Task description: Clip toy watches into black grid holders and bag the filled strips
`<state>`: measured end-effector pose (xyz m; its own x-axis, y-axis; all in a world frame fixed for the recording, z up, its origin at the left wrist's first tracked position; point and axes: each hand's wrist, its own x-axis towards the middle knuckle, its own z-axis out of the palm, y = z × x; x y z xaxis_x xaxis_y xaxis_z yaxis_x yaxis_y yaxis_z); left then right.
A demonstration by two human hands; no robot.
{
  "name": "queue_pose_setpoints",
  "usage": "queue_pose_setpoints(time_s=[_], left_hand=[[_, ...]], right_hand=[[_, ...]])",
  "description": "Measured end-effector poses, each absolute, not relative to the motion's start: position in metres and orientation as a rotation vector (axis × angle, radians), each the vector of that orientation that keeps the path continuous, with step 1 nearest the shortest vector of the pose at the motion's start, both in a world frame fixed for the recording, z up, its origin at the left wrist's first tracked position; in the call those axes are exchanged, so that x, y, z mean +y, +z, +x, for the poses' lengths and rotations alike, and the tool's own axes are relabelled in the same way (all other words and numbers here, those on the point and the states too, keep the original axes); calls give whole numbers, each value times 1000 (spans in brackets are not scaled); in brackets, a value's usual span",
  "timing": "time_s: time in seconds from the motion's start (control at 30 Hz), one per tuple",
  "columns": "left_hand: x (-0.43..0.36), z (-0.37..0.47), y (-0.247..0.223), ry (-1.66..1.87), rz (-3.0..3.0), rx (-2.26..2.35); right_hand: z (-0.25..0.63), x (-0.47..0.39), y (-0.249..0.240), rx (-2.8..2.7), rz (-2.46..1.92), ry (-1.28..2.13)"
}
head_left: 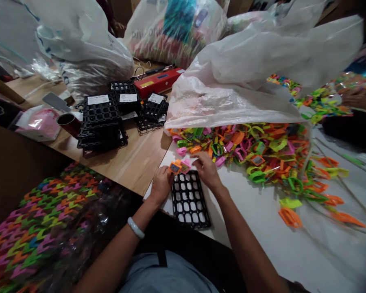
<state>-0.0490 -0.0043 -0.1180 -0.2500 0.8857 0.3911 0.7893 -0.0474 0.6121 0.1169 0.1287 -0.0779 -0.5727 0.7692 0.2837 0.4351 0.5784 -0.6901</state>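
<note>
One orange piece [175, 167] was pinched at the left hand [161, 186] fingertips, pink piece [185, 166] against it at 3 o'clock. Right hand [206, 171] curled just past pink, grip couldn't be told. Black tray [204, 199] sat at 6 o'clock.

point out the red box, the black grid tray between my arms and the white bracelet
Red box [160, 82]: head view, its long side
Black grid tray [187, 195]: head view, lattice near the middle
White bracelet [136, 228]: head view, its band
</note>
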Motion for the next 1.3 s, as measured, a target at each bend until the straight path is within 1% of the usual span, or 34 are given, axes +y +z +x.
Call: queue_pose_setpoints(time_s=[0.07,0.13,0.2,0.27,0.33,0.5,0.57,0.67,0.73,0.8,0.97,1.13,1.2,1.3], left_hand=[[-4,-49,-118,1181,1827,2071],[-4,-49,-119,1179,1811,2067],[-5,-49,-119,1180,1796,2066],[-5,-49,-118,1180,1784,2066],[-5,-49,-118,1181,1771,2069],[-6,-49,-118,1178,1747,2060],[-5,-49,-117,1175,1750,2045],[-5,-49,-116,1174,1757,2030],[-5,-49,-115,1172,1756,2038],[-6,-48,-114,1168,1751,2052],[-6,-48,-115,1147,1743,2065],[-6,-48,-115,1156,1746,2052],[-6,-48,-115,1169,1749,2046],[-9,-48,-115,1183,1744,2058]], right_hand=[[114,156,-69,-2246,-1157,456],[108,177,-64,-2257,-1376,260],[104,186,-63,-2256,-1470,205],[106,182,-66,-2187,-1400,256],[113,164,-70,-2022,-1301,449],[124,104,-77,-1570,-1114,1437],[119,91,-77,-1480,-1076,1604],[111,88,-78,-1470,-1098,1661],[108,91,-81,-1543,-1131,1663],[110,93,-84,-1642,-1176,1596],[114,89,-92,-1875,-1236,1252],[107,81,-95,-2040,-1120,956],[109,82,-94,-2077,-1071,984],[115,94,-89,-2125,-989,1186]])
